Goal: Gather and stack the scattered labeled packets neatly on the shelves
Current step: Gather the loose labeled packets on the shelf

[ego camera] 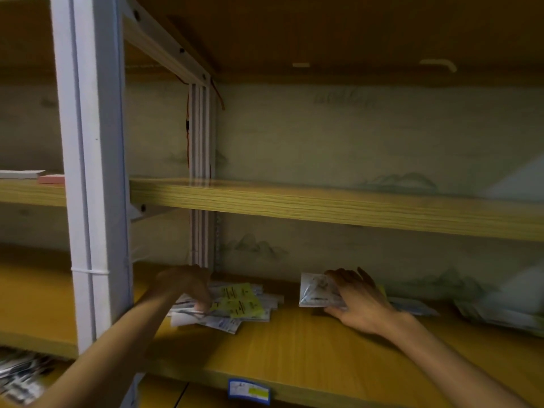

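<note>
A loose pile of white and yellow labeled packets (235,304) lies on the lower wooden shelf (294,348), near the back left corner. My left hand (188,287) rests on the pile's left end, its fingers curled around some of the packets. To the right, my right hand (359,301) grips a clear silvery packet (316,291) standing tilted on the shelf. More packets (412,307) lie flat behind that hand. The picture is blurred, so the labels cannot be read.
A white metal upright (94,178) stands at the left front. The middle shelf (323,204) crosses above. Further packets (494,315) lie at the far right, and others (20,375) lower left. A blue-framed tag (249,391) sits on the shelf's front edge.
</note>
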### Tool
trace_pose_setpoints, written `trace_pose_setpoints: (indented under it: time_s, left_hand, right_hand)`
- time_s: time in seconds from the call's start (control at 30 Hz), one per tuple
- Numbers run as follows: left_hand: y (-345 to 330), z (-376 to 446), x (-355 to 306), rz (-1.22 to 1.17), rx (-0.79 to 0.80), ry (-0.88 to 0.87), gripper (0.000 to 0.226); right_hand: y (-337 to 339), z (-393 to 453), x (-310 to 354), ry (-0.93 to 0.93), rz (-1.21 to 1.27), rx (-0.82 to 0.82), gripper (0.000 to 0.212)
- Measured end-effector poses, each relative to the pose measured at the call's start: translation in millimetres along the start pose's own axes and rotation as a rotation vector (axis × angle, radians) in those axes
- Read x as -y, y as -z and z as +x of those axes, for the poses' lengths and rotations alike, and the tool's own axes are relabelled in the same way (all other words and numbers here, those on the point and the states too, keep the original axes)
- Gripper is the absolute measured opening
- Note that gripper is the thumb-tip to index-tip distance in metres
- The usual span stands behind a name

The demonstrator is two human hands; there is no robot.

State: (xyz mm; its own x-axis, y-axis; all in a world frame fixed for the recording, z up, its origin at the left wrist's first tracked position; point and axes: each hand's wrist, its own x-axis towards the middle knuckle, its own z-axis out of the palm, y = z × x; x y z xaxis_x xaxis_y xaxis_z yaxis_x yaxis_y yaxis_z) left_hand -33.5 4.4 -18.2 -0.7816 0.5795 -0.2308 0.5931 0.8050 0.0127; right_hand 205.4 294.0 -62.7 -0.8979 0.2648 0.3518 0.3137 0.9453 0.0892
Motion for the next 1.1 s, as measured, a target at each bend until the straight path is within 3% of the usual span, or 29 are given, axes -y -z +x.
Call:
trace_pose_setpoints:
  time_s: [0.2, 0.37, 0.53, 0.6, 0.7, 0.8, 0.97, 1.1]
  left_hand:
    - [1.2, -3.8, -0.9, -0.03, -0.02, 0.001, 0.064]
    - [-6.2, 5.6, 5.0, -0.146, -0.112, -0.078, 0.082]
    - [-9.8, -7.6, -5.1, -0.128, -0.146, -0.132, 0.064]
    - [-7.7, -8.9, -12.1, -0.04, -0.238, -0.139, 0.063]
    - [-3.1, -12.8, -21.6, 0.13, -0.445, -0.148, 0.087]
    - [-1.0, -17.4, -32.7, 0.222, -0.656, -0.192, 0.088]
    - [-4.3, -22.0, -55.8, 0.244, -0.777, -0.252, 0.095]
    - [-4.7, -22.3, -81.7, 0.212, -0.775, -0.312, 0.088]
  right_hand:
    - [-4.8, -5.5, -4.2, -0.005, 0.023, 0.0, 0.076]
    - [-2.0, -5.7, -3.7, -0.002, 0.038, -0.006, 0.079]
    - [1.8, -8.3, -2.7, 0.0, 0.039, -0.014, 0.079]
    - [3.6, -9.1, -2.9, 0.008, 0.046, -0.031, 0.079]
    - [8.9, -9.8, -5.3, 0.016, 0.031, -0.05, 0.078]
    - [17.9, -11.7, -3.3, 0.007, 0.008, -0.064, 0.08]
    - [26.8, -17.3, 5.6, -0.005, 0.022, -0.094, 0.072]
    - [37.0, -35.8, -8.3, -0.046, -0.01, -0.1, 0.078]
